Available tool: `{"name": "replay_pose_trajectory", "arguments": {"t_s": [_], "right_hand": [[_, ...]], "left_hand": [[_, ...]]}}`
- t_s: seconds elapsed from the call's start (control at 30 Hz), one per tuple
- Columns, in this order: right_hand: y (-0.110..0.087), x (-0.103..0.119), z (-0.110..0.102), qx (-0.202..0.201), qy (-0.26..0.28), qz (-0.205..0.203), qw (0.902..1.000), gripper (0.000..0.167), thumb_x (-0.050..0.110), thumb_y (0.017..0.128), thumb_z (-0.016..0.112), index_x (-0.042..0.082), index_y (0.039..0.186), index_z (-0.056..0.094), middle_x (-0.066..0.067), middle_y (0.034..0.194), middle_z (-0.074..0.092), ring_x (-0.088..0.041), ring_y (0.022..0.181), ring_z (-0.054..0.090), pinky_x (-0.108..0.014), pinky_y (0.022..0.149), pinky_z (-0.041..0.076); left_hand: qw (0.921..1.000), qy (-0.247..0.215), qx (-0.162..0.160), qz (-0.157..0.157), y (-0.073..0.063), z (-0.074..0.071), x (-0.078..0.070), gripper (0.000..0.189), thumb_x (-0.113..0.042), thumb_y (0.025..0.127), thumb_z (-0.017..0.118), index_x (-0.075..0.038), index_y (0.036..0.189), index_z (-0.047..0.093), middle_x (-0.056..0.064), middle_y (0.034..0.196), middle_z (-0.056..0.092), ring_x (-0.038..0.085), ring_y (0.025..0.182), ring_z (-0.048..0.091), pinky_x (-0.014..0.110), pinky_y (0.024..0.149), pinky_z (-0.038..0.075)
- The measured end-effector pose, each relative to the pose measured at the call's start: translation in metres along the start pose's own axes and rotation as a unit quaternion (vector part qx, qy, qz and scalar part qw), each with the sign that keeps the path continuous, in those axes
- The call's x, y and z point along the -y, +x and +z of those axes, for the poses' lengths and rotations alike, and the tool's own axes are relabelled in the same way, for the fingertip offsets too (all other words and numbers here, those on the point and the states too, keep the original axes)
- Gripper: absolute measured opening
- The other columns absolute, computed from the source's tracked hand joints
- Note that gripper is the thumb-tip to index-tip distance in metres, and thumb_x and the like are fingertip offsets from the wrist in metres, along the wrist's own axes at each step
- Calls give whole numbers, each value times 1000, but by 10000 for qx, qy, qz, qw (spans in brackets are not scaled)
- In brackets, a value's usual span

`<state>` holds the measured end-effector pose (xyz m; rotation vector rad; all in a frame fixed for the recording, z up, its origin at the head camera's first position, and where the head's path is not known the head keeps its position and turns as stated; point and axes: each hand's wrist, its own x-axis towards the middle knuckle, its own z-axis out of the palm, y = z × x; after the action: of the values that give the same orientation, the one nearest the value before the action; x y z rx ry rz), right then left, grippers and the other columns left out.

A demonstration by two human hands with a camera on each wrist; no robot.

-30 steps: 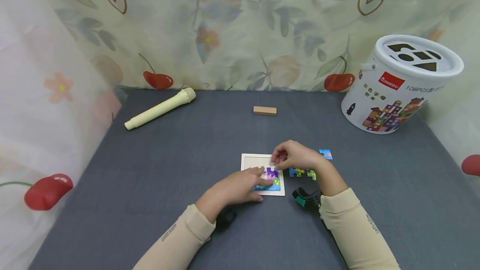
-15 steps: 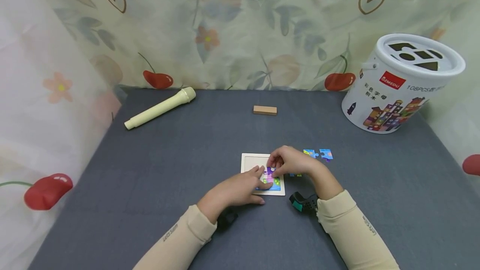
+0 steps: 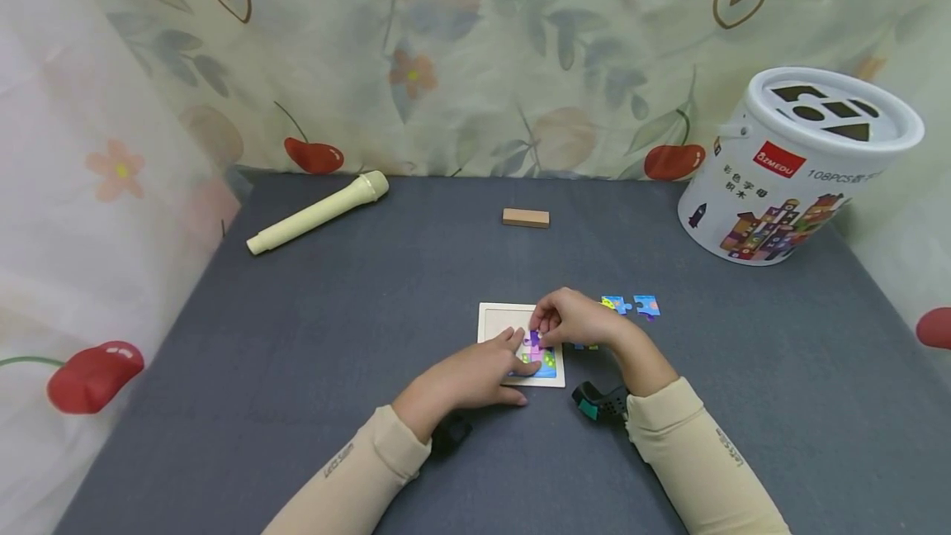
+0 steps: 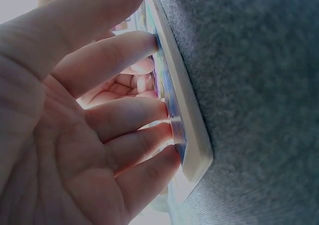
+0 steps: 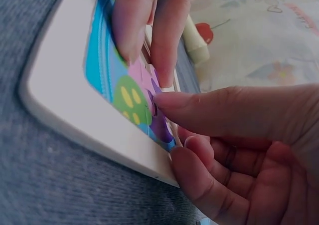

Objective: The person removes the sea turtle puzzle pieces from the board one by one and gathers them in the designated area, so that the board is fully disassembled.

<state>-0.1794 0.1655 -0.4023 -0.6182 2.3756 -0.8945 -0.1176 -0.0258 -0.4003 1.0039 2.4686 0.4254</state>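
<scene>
A square puzzle board [image 3: 494, 314] with a pale raised frame lies on the table, its lower part filled with colourful jigsaw pieces. My left hand [image 3: 462, 371] rests its fairly straight fingers on the joined pieces, as the left wrist view shows too. With thumb and curled fingers my right hand [image 3: 578, 322] pinches a purple jigsaw piece [image 5: 160, 125] at the board's right side, level with the pieces around it. Beside that piece a green patch with yellow spots [image 5: 130, 101] shows. Part of the picture is hidden under my hands.
Two loose jigsaw pieces [image 3: 645, 305] lie beyond my right wrist; another [image 3: 586, 347] is partly covered by the right hand. Farther back are a wooden block [image 3: 525, 218], a cream microphone-shaped stick [image 3: 318, 215] and a white lidded bucket [image 3: 787, 172].
My right hand has moved slightly toward me and left over the board, uncovering a loose piece behind it. The left hand has stayed nearly still. Little differs in the last half second.
</scene>
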Motion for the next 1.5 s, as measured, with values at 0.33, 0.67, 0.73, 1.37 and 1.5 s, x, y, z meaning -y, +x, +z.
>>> {"name": "replay_pose_trajectory", "arguments": {"t_s": [0.33, 0.67, 0.73, 1.37, 1.5], "right_hand": [[0, -1, 1, -98, 55, -188, 9998, 9, -2, 79, 66, 1, 88, 65, -3, 74, 58, -10, 67, 50, -21, 60, 44], [-5, -10, -4, 129, 556, -296, 9979, 8, 1, 82, 66, 0, 90, 66, -3, 74, 63, -9, 66, 54, -23, 63, 47], [-5, -13, -4, 124, 717, -213, 9971, 8, 3, 83, 66, 0, 90, 66, -2, 73, 64, -8, 65, 54, -23, 61, 47], [-15, -32, -8, -68, 1658, -6, 9861, 18, 10, 85, 67, -3, 97, 64, 1, 75, 63, -9, 67, 58, -26, 63, 53], [-21, -37, -12, -134, 1688, -71, 9855, 20, 11, 85, 67, -4, 99, 65, 0, 78, 63, -8, 70, 57, -24, 64, 51]], "left_hand": [[10000, -20, -28, -11, 0, 0, 2, 49, -32, 85, 67, -19, 131, 55, 19, 151, 27, 32, 142, 21, 38, 112, 29], [10000, -19, 27, -30, 1, 1, 1, 50, -32, 86, 66, -20, 132, 54, 17, 152, 25, 30, 143, 19, 38, 113, 27], [10000, -3, 33, -17, 2, 1, 1, 49, -32, 86, 66, -20, 132, 54, 18, 151, 26, 30, 143, 20, 37, 113, 28], [10000, 82, 43, -24, 1, 0, -2, 48, -31, 86, 66, -18, 132, 55, 22, 150, 26, 32, 142, 20, 37, 113, 28], [10000, 57, 20, -69, 1, 1, -2, 49, -32, 86, 66, -19, 132, 54, 21, 151, 25, 31, 142, 20, 37, 113, 27]]}}
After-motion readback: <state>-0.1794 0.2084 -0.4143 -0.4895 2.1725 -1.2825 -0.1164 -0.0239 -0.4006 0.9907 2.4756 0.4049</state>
